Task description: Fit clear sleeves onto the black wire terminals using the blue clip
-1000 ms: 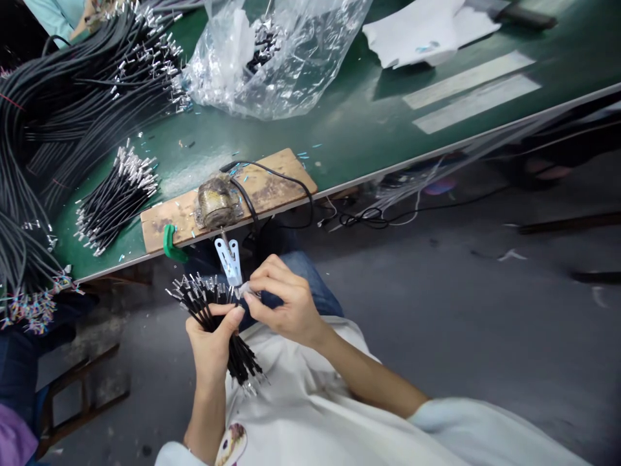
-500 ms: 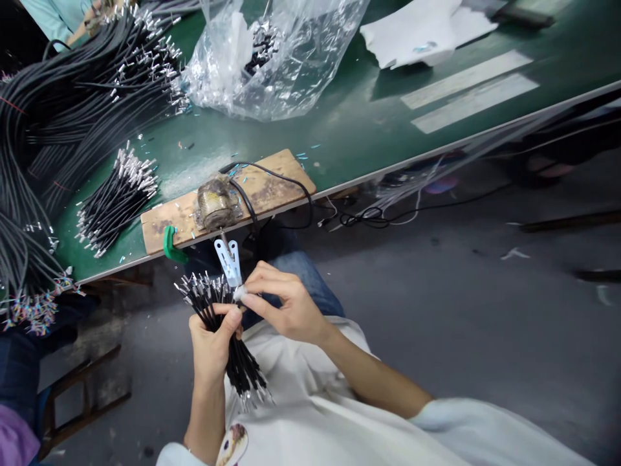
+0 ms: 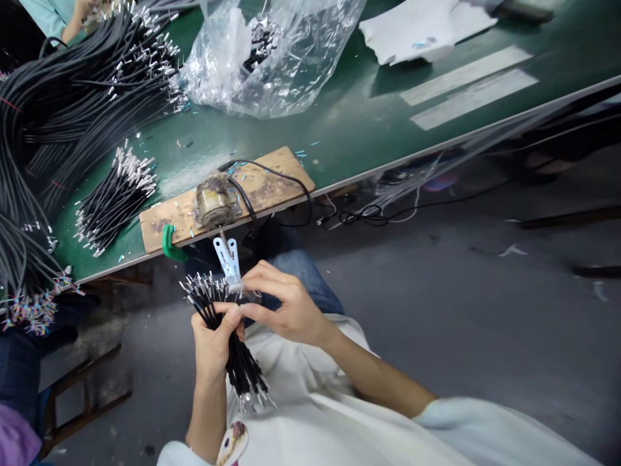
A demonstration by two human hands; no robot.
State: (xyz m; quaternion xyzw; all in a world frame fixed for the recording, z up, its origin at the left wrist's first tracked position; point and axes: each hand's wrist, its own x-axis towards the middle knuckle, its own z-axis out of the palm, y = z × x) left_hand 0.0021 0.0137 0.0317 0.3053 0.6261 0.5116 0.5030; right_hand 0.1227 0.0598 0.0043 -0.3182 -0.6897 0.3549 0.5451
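Observation:
My left hand point(image 3: 213, 340) is closed round a bundle of short black cables point(image 3: 242, 369) with silvery stripped ends, fanned out at the top. Just above it, a light blue clothespin point(image 3: 227, 260) hangs from the shaft of a small tape-wrapped motor point(image 3: 215, 202). My right hand point(image 3: 286, 304) has its forefinger at the lower end of the clothespin, beside a small whitish piece point(image 3: 235, 287). Its thumb tip is apart from the forefinger and lies close to my left thumb. Whether a single cable end sits at the clothespin's jaws is too small to tell.
The motor sits on a wooden board point(image 3: 276, 171) at the table edge, with a green clamp point(image 3: 172, 244) beside it. More black cables point(image 3: 116, 200) lie to the left. Behind are a clear plastic bag point(image 3: 301, 71) and white paper point(image 3: 407, 29). A co-worker's arm point(image 3: 72, 26) shows top left.
My right thumb and forefinger, pinched together at the whitish piece before, have parted. The thumb has dropped towards my left thumb. My left hand and the bundle have shifted slightly right.

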